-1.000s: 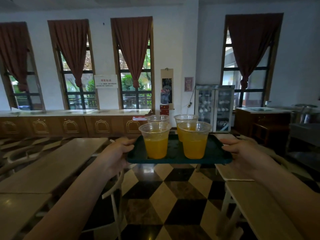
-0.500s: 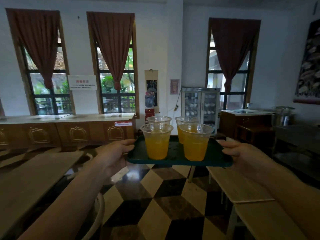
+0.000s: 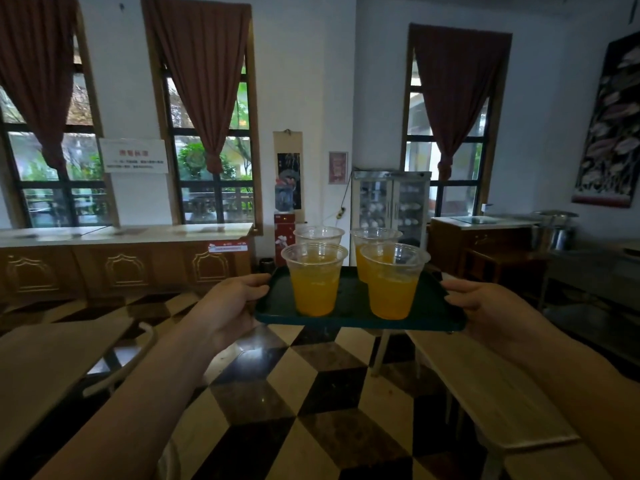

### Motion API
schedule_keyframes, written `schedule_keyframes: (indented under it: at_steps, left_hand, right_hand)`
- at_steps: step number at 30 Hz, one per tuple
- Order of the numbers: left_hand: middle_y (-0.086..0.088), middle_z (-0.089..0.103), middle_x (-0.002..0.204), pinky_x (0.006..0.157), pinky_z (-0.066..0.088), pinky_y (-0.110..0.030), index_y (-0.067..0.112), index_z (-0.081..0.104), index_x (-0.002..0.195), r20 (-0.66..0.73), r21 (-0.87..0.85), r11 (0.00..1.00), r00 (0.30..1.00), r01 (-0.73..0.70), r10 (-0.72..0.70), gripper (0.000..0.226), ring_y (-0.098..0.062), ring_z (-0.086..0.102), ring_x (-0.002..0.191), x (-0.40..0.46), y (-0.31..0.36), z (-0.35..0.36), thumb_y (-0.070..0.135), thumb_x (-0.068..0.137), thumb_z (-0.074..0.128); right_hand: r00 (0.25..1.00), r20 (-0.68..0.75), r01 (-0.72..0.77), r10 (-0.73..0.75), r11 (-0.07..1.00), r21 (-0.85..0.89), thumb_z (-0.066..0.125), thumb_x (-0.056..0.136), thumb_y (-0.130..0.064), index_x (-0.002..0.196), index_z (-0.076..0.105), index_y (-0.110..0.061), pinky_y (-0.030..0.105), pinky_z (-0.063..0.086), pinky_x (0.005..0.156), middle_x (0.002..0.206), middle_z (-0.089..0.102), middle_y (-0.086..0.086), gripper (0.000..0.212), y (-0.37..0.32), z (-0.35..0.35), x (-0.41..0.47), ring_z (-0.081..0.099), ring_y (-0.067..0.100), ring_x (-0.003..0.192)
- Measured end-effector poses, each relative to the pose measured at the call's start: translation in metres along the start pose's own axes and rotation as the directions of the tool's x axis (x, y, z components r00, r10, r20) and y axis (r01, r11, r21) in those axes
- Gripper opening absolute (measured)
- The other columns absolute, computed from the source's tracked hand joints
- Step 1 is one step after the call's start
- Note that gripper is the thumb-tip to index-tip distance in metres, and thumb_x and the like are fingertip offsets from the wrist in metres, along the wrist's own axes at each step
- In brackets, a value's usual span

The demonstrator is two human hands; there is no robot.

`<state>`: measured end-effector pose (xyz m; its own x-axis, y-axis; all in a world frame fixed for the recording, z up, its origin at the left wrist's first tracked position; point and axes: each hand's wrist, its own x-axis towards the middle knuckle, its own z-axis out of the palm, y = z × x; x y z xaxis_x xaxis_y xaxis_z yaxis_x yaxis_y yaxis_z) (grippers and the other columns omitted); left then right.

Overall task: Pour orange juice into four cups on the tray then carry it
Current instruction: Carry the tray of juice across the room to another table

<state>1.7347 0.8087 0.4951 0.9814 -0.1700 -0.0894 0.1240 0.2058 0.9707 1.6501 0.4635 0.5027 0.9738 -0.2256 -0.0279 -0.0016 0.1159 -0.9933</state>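
Observation:
A dark green tray (image 3: 353,303) is held level in the air in front of me, above the tiled floor. My left hand (image 3: 230,306) grips its left edge and my right hand (image 3: 485,306) grips its right edge. On it stand several clear plastic cups of orange juice: a near left cup (image 3: 314,278), a near right cup (image 3: 393,282), a far right cup (image 3: 372,242) and a far left cup (image 3: 318,234), whose lower part is hidden behind the near one.
A long table (image 3: 45,362) with a chair (image 3: 124,362) lies at my left. A light bench table (image 3: 485,386) runs along my right. Ahead are a wooden counter (image 3: 124,261), a glass cabinet (image 3: 391,202) and a dark sideboard (image 3: 485,244). Checkered floor (image 3: 294,393) runs between.
The view has swung right and moved forward along the aisle; windows slid left and the wall hanging at right came in. Both hands keep the tray level with the cups upright.

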Motion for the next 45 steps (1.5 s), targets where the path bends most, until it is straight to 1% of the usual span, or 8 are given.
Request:
schedule_keyframes:
  at_steps: [8,12,18,22,27,38,42,45]
  left_hand:
    - [-0.018,0.066,0.120,0.080,0.054,-0.040,0.009,0.060,0.125,0.017,0.006,1.000,1.000,0.012,-0.012,0.032,-0.032,0.066,0.108,0.109,0.003,0.011,0.000,0.102,0.039]
    - [-0.014,0.068,0.111,0.075,0.052,-0.035,0.011,0.064,0.111,0.009,0.012,1.000,1.000,0.007,-0.007,0.030,-0.028,0.066,0.102,0.173,0.012,0.028,-0.001,0.102,0.039]
    - [-0.014,0.074,0.104,0.077,0.052,-0.037,0.009,0.064,0.114,0.010,-0.005,1.000,1.000,0.025,-0.025,0.033,-0.029,0.066,0.103,0.274,0.008,0.051,-0.003,0.102,0.036]
    - [-0.015,0.066,0.117,0.076,0.053,-0.037,0.009,0.060,0.123,0.008,-0.010,0.999,0.999,0.047,-0.046,0.032,-0.030,0.064,0.108,0.340,0.001,0.060,-0.002,0.102,0.038]
    - [-0.014,0.065,0.118,0.074,0.053,-0.037,0.014,0.064,0.109,0.038,-0.004,0.999,0.998,0.054,-0.054,0.031,-0.031,0.062,0.110,0.414,-0.003,0.069,-0.002,0.102,0.039]
    - [-0.016,0.065,0.131,0.084,0.059,-0.042,0.008,0.057,0.137,0.201,0.030,0.997,0.977,0.066,-0.071,0.039,-0.033,0.066,0.115,0.616,0.008,0.086,0.002,0.100,0.046]
    - [-0.017,0.064,0.130,0.094,0.055,-0.052,0.008,0.058,0.133,0.281,0.037,0.997,0.957,0.065,-0.073,0.035,-0.036,0.064,0.116,0.688,0.027,0.101,0.002,0.102,0.044]
    - [-0.016,0.065,0.123,0.092,0.055,-0.049,0.007,0.062,0.124,0.334,0.056,0.997,0.940,0.054,-0.070,0.031,-0.035,0.063,0.114,0.736,0.041,0.115,0.000,0.102,0.042]
  right_hand:
    - [0.999,-0.026,0.022,-0.022,1.000,-0.011,0.039,0.098,0.007,0.100,0.062,-0.010,0.033,0.048,0.068,0.099,0.061,0.001,0.029,0.003,0.007,0.110,0.060,0.021,0.090]
    - [0.999,-0.045,0.019,-0.019,1.000,-0.003,0.040,0.098,0.007,0.110,0.060,-0.010,0.033,0.048,0.068,0.100,0.060,0.001,0.029,0.001,0.000,0.179,0.060,0.022,0.090]
    - [0.999,-0.045,0.026,-0.027,0.999,-0.022,0.040,0.098,0.006,0.117,0.063,-0.006,0.033,0.050,0.067,0.113,0.066,0.015,0.032,-0.007,-0.011,0.282,0.064,0.028,0.097]
    - [0.996,-0.084,0.009,-0.011,1.000,-0.019,0.041,0.097,0.006,0.128,0.059,-0.003,0.035,0.051,0.070,0.119,0.063,0.016,0.037,-0.002,-0.020,0.341,0.063,0.030,0.102]
    - [0.992,-0.124,-0.009,0.005,1.000,-0.025,0.042,0.095,0.005,0.134,0.056,-0.005,0.040,0.054,0.079,0.130,0.059,0.016,0.042,0.002,-0.027,0.396,0.062,0.033,0.109]
    - [0.931,-0.366,-0.023,0.005,0.999,-0.045,0.041,0.098,0.005,0.136,0.053,-0.005,0.039,0.054,0.069,0.130,0.059,0.018,0.042,0.002,-0.023,0.520,0.062,0.033,0.108]
    - [0.887,-0.461,-0.013,-0.002,0.999,-0.031,0.043,0.097,0.003,0.143,0.048,-0.009,0.041,0.056,0.072,0.139,0.054,0.016,0.048,-0.002,-0.022,0.573,0.058,0.036,0.117]
    - [0.878,-0.478,0.015,-0.032,0.999,-0.040,0.043,0.097,0.005,0.131,0.056,-0.007,0.039,0.054,0.073,0.125,0.060,0.014,0.038,-0.011,-0.017,0.602,0.062,0.031,0.107]
